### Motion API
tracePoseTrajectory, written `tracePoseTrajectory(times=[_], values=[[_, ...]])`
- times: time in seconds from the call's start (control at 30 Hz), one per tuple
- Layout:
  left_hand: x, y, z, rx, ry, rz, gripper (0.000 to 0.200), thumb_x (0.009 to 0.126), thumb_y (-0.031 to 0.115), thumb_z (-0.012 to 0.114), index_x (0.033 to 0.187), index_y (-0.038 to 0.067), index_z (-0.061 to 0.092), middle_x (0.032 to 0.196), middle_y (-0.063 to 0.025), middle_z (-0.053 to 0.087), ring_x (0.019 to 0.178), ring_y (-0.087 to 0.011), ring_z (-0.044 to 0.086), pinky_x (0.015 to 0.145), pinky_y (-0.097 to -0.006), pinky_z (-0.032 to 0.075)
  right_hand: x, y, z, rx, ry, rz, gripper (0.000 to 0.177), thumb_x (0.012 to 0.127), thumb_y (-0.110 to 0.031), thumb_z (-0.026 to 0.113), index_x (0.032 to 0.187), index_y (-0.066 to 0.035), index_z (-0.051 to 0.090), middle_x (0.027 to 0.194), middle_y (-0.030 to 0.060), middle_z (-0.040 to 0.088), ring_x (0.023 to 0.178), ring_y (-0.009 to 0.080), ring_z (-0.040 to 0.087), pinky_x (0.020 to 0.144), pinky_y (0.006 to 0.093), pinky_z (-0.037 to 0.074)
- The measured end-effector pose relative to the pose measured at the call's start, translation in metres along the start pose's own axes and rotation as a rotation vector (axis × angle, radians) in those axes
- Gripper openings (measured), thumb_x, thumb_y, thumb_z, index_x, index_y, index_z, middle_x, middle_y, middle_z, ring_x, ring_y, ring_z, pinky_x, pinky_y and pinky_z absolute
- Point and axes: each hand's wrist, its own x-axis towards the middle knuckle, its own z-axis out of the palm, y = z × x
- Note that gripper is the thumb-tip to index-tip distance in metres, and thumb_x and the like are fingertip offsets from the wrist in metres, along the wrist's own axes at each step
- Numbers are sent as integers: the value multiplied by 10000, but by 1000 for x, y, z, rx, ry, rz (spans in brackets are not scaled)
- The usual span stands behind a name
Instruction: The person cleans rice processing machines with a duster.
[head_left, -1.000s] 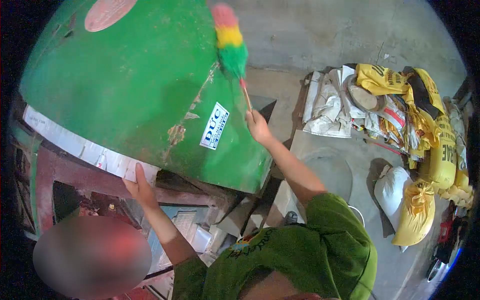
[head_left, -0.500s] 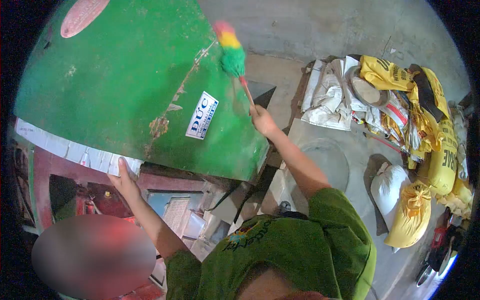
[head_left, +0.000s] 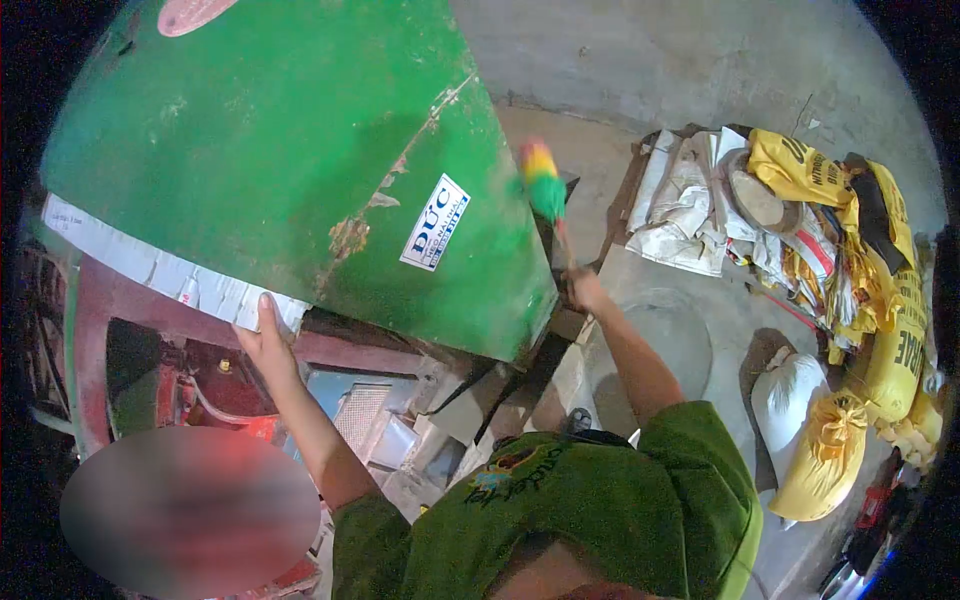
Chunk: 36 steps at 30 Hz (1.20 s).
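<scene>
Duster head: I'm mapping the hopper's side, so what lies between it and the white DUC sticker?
Only bare green paint of the hopper lies between the sticker and the head of the duster, as the head view shows.

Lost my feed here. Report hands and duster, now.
Left hand flat on green hopper's lower rim. Right hand shut on duster, head at hopper's right edge. Sacks piled off right, clear of duster.

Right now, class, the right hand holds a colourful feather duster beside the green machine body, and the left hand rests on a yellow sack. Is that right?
The head view shows the left hand flat on the white strip at the lower edge of the green machine body, not a sack. The right hand does hold the feather duster beside it.
</scene>
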Motion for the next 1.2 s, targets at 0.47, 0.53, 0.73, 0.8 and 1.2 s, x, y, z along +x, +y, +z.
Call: tracePoseTrajectory(times=[0.47,0.53,0.73,0.8,1.2], values=[[0,5,1,93,-1,-7,382,792,136,556,1106,-22,406,1047,-89,490,938,-148,466,830,-269,353,7,244,1,-598,44,-270,231,834,-218,379,886,-46,524,545,36,459,448,142,455,398,274,354],[-2,8,4,106,35,11,368,788,146,563,1081,-27,425,1012,-85,504,908,-145,477,808,-268,366,-24,170,-6,-294,36,60,222,831,-210,373,884,-51,519,538,29,444,434,133,440,389,267,342],[-2,7,7,48,46,41,366,779,182,581,1040,-31,439,962,-79,522,866,-134,488,774,-259,384,-46,-1,-7,335,112,-35,357,875,-385,332,850,-58,473,499,-19,330,399,80,340,357,236,278],[0,1,4,58,50,51,364,779,184,583,1037,-28,441,953,-76,526,861,-130,489,771,-257,385,-45,-37,2,369,76,-227,397,878,-425,314,827,-60,460,508,-22,346,414,87,357,380,226,289],[-3,17,6,96,3,-28,379,783,213,579,1051,-19,443,991,-62,525,882,-122,487,765,-245,388,-48,-113,105,191,-172,-453,203,891,-218,382,792,-50,441,566,-15,418,479,58,376,433,202,309]])
